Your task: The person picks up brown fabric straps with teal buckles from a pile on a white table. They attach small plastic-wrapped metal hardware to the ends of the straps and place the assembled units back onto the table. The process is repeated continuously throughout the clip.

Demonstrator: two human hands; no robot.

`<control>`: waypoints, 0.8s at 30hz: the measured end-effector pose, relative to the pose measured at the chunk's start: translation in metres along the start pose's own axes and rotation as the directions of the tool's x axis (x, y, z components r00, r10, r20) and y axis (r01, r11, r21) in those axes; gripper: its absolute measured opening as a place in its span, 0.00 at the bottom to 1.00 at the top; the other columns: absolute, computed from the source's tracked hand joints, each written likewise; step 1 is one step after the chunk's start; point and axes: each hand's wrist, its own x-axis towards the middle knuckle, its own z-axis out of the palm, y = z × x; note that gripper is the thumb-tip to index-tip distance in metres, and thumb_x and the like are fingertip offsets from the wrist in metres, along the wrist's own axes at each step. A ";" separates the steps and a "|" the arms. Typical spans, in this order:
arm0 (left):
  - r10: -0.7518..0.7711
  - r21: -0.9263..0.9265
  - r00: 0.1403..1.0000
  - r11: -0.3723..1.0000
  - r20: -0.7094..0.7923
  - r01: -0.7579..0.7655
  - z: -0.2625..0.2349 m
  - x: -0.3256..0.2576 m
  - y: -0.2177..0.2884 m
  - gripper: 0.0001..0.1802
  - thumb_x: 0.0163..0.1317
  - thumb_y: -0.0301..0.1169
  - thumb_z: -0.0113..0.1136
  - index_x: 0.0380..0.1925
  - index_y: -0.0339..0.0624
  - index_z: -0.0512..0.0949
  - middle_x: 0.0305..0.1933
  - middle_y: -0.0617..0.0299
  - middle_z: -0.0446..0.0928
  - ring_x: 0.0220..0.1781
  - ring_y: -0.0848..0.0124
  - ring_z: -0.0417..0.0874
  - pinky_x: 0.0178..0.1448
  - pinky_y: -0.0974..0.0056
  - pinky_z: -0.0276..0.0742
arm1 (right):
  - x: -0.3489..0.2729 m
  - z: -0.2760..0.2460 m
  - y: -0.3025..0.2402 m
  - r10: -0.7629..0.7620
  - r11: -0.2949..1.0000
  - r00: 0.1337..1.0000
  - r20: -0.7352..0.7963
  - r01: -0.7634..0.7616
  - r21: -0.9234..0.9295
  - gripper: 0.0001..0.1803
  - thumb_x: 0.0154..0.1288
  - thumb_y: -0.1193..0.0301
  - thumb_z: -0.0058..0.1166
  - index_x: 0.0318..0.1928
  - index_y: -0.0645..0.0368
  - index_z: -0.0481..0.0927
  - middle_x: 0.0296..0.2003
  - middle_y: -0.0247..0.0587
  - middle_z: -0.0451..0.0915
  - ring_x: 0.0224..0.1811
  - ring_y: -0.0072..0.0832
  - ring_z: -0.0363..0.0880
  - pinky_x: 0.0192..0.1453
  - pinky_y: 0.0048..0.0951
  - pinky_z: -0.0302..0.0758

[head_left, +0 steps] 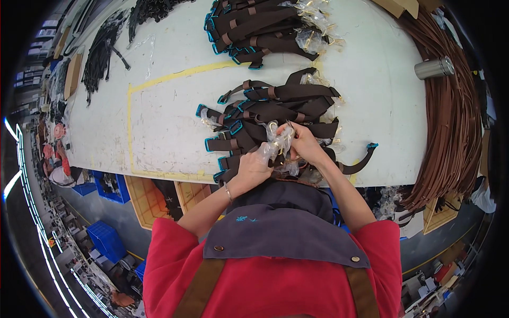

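White, scuffed tabletop (159, 111), marked with a yellow tape rectangle (129, 122); bare room inside that rectangle to the left of the work, near edge curving just under the hands. Long brown strips (450, 132), smooth and glossy, draped over the right end and hanging past the edge. Dark brown straps (281, 106) with teal-bound ends, flat and stiff, heaped mid-tabletop; second heap (249, 26) farther back, black cords (101, 53) far left. Steel cylinder (433, 68), shiny, lying on its side beside the brown strips. Crinkled clear plastic wrap (275, 144), holding small gold-coloured fittings, at the near side of the mid heap, between both hands. Left hand (253, 167) curled shut around the lower end of the wrap, knuckles up, thin bracelet at the wrist. Right hand (303, 144) closed on the upper end, fingertips pinching at it, touching the straps beneath. Hands close together, nearly touching.
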 end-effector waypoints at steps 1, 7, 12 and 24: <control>-0.060 0.001 0.998 0.998 0.035 0.060 0.004 0.003 -0.003 0.24 0.41 0.37 0.64 0.37 0.35 0.70 0.32 0.46 0.75 0.34 0.50 0.77 0.38 0.56 0.73 | -0.002 0.000 -0.002 0.026 1.000 1.000 0.012 -0.026 0.000 0.10 0.59 0.74 0.44 0.42 0.63 0.71 0.23 0.34 0.75 0.10 0.14 0.65 0.14 0.16 0.63; -0.141 -0.975 0.968 0.056 0.206 0.216 -0.061 -0.019 -0.019 0.16 0.49 0.24 0.55 0.39 0.30 0.70 0.31 0.49 0.76 0.30 0.60 0.79 0.40 0.61 0.76 | -0.027 -0.034 -0.023 0.098 0.988 0.995 0.014 -0.099 0.122 0.27 0.66 0.54 0.32 0.48 0.67 0.69 0.32 0.43 0.76 0.10 0.13 0.63 0.11 0.13 0.54; 0.034 -0.978 0.993 -0.173 0.114 0.119 -0.074 -0.020 -0.021 0.23 0.45 0.23 0.58 0.44 0.29 0.67 0.25 0.57 0.71 0.24 0.71 0.73 0.36 0.63 0.70 | 0.007 0.018 -0.028 0.103 0.962 0.987 0.124 -0.131 0.239 0.27 0.66 0.54 0.29 0.49 0.65 0.68 0.41 0.40 0.75 0.18 0.15 0.68 0.13 0.13 0.54; -0.309 -0.731 0.951 0.653 -0.017 0.199 -0.147 -0.061 -0.029 0.17 0.49 0.25 0.60 0.41 0.36 0.71 0.35 0.60 0.73 0.29 0.74 0.74 0.33 0.66 0.71 | -0.079 -0.016 0.008 0.300 0.953 0.872 0.388 -0.260 -0.153 0.20 0.63 0.57 0.40 0.42 0.61 0.74 0.26 0.33 0.77 0.16 0.14 0.63 0.19 0.16 0.62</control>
